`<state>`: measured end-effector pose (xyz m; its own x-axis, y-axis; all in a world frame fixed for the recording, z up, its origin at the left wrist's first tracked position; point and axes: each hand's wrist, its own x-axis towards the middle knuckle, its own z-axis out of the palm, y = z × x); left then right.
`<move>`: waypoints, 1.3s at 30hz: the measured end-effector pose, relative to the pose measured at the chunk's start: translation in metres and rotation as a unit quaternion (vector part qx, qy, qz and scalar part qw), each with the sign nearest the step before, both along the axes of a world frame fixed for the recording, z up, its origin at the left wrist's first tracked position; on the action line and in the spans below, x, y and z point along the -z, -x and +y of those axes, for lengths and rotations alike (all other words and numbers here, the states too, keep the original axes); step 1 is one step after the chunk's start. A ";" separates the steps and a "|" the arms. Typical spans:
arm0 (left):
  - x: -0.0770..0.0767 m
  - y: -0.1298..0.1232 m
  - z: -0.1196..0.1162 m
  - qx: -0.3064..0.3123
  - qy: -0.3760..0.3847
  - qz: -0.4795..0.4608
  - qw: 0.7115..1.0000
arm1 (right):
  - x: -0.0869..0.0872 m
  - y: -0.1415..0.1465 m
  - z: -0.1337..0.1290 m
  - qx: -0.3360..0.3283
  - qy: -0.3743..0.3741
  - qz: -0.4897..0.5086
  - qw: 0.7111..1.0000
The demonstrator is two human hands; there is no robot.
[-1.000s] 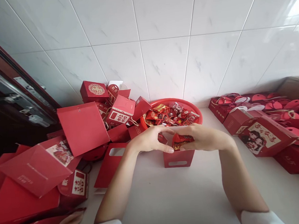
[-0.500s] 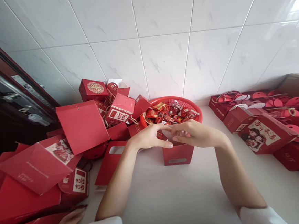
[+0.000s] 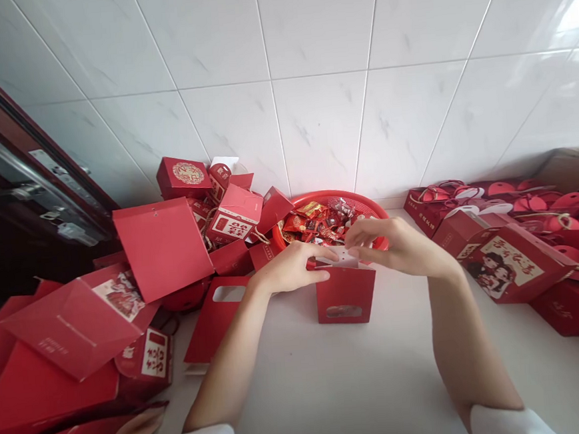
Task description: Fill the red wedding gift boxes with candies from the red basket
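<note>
A small red cardboard gift box [image 3: 347, 299] stands upright on the white table, an oval window low on its front and a pale inner flap [image 3: 343, 256] showing at its top. My left hand [image 3: 293, 268] grips its upper left edge, thumb at the front and fingers over the top. Above the right side of the box top hovers my right hand [image 3: 399, 243], fingers bent and apart from the thumb, with nothing visible between them. Just behind is a red plastic basket [image 3: 376, 205] of wrapped candies [image 3: 314, 222], partly hidden by my hands.
Red boxes [image 3: 164, 250] lie heaped on the left, with a flat red piece [image 3: 212, 327] near my left forearm. Several handled gift boxes [image 3: 507, 253] line the right side. A tiled wall [image 3: 322, 121] closes the back; a dark door with a metal handle [image 3: 20, 171] stands far left.
My right hand has moved right and slightly up, away from my left hand, uncovering the pale flap. My left hand stays at the box's left edge. The view has tilted slightly.
</note>
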<state>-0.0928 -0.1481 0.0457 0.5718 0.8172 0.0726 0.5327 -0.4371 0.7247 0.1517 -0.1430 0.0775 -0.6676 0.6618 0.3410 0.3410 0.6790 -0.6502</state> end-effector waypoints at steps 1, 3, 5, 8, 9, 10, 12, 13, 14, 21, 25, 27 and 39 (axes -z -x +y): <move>0.001 -0.001 0.001 -0.013 -0.010 -0.014 1.000 | -0.001 -0.005 0.000 0.032 -0.018 0.027 0.999; 0.002 -0.002 0.003 -0.040 -0.037 -0.054 0.997 | -0.001 -0.012 0.002 0.080 -0.039 0.064 0.994; 0.001 -0.002 0.003 -0.068 -0.072 -0.105 0.989 | 0.002 -0.015 0.005 0.101 -0.037 0.079 0.991; -0.001 0.000 0.003 -0.116 -0.126 -0.192 0.966 | 0.006 -0.013 0.011 0.076 0.019 0.081 0.994; -0.002 0.001 0.002 -0.131 -0.137 -0.218 0.957 | 0.006 -0.010 0.013 0.054 0.049 0.086 0.994; -0.002 0.001 0.002 -0.143 -0.144 -0.241 0.949 | 0.007 -0.008 0.014 0.028 0.082 0.097 0.992; -0.002 0.002 0.001 -0.154 -0.142 -0.275 0.938 | 0.008 -0.001 0.016 -0.018 0.139 0.131 0.981; -0.002 0.002 0.000 -0.156 -0.135 -0.286 0.936 | 0.009 0.001 0.016 -0.034 0.159 0.150 0.975; -0.002 0.002 0.000 -0.157 -0.126 -0.295 0.934 | 0.010 0.003 0.016 -0.041 0.171 0.168 0.970; -0.004 0.000 -0.002 -0.132 -0.062 -0.331 0.932 | 0.012 0.006 0.015 -0.033 0.183 0.244 0.952; -0.005 -0.001 -0.005 -0.126 -0.061 -0.312 0.940 | 0.012 0.005 0.014 -0.018 0.180 0.251 0.951; -0.004 -0.001 -0.006 -0.134 -0.076 -0.296 0.943 | 0.012 0.005 0.014 -0.011 0.179 0.243 0.953; -0.003 -0.004 -0.006 -0.159 -0.140 -0.280 0.936 | 0.010 0.007 0.014 0.056 0.089 0.204 0.973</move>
